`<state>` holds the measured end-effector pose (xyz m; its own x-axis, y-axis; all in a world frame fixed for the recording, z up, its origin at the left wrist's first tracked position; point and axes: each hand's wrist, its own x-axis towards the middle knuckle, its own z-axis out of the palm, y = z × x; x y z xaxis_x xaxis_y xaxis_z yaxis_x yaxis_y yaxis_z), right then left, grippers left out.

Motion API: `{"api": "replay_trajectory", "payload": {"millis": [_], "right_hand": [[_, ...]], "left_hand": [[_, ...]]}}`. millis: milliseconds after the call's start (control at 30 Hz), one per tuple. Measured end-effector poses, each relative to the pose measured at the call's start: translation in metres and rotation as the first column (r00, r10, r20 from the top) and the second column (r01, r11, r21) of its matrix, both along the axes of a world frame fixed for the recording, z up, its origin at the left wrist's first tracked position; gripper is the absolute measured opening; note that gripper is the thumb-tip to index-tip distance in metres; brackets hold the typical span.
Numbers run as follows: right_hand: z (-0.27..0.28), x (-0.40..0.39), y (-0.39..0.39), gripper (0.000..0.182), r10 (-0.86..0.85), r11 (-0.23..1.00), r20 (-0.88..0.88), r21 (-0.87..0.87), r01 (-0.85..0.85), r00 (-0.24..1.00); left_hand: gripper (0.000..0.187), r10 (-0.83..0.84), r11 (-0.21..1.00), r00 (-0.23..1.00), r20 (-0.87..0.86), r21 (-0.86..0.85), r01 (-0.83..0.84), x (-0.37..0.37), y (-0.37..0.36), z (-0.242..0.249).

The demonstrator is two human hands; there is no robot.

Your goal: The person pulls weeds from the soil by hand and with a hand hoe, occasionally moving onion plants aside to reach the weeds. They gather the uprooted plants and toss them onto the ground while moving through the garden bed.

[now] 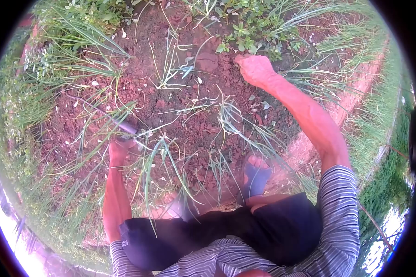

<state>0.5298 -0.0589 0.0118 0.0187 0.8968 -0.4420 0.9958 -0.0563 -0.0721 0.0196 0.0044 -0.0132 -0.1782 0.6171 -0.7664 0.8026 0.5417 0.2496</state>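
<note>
My right hand [256,70] is closed in a fist low over the soil, at the edge of some leafy green weeds [241,38]. What its fingers pinch, if anything, is hidden. On the other side, my left hand [120,148] is closed at the grey handle [125,127] of a sickle-like hand tool. The tool's thin, dark, curved end [81,99] reaches up and left over the ground. Onion-like plants [164,143] with long green leaves partly cover my left hand and its fingers.
Reddish, crumbly soil [171,108] lies between my hands, with several slender onion-like plants [226,113] growing in it. My feet, one in a grey sandal [256,177], stand at the near edge. A bare earth strip [356,92] and grass [379,120] run along the right.
</note>
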Motion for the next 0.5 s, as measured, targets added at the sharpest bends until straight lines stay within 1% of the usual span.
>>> {"api": "replay_trajectory", "payload": {"millis": [33, 67, 133, 167, 233, 267, 333, 400, 433, 500], "right_hand": [[-0.015, 0.001, -0.002, 0.034, -0.016, 0.989, 0.005, 0.147, 0.015, 1.0], [-0.027, 0.006, -0.007, 0.036, -0.068, 0.985, 0.02, 0.159, 0.064, 0.998], [-0.028, 0.007, -0.004, 0.04, -0.168, 0.969, 0.048, 0.191, 0.156, 0.985], [-0.029, 0.007, -0.003, 0.041, -0.16, 0.969, 0.071, 0.204, 0.142, 0.985], [-0.033, 0.009, -0.005, 0.045, -0.151, 0.967, 0.114, 0.225, 0.122, 0.982], [-0.035, 0.011, -0.002, 0.044, -0.165, 0.974, 0.108, 0.175, 0.144, 0.98], [-0.033, 0.014, 0.004, 0.044, -0.195, 0.98, 0.096, 0.068, 0.189, 0.976], [-0.031, 0.015, 0.005, 0.035, -0.293, 0.955, 0.086, -0.016, 0.295, 0.952], [-0.029, 0.016, 0.012, 0.036, -0.333, 0.94, 0.082, -0.049, 0.338, 0.939], [-0.027, 0.015, 0.018, 0.037, -0.29, 0.954, 0.139, -0.043, 0.298, 0.947]], "left_hand": [[0.038, 0.011, 1.0, 1.0, 0.015, 0.022, -0.011, -0.001, -0.002, -0.001], [0.037, 0.02, 0.999, 0.999, 0.031, 0.045, -0.022, -0.002, -0.003, -0.002], [0.037, 0.055, 0.998, 0.998, 0.031, 0.015, -0.056, -0.001, -0.002, -0.004], [0.036, 0.073, 0.997, 0.997, 0.03, 0.0, -0.073, 0.0, -0.001, -0.006], [0.037, 0.037, 0.999, 0.999, 0.03, 0.012, -0.037, -0.002, -0.002, -0.007], [0.037, 0.019, 1.0, 0.999, 0.03, 0.019, -0.02, -0.004, -0.003, -0.007], [0.035, 0.036, 0.999, 0.998, 0.057, 0.039, -0.038, -0.004, -0.006, -0.004], [0.034, 0.036, 0.997, 0.995, 0.089, 0.061, -0.042, 0.0, -0.005, 0.0], [0.033, 0.024, 1.0, 0.999, 0.045, 0.009, -0.024, 0.005, -0.001, 0.006], [0.033, -0.011, 1.0, 0.997, 0.074, 0.029, 0.009, 0.0, -0.001, 0.003]]}}
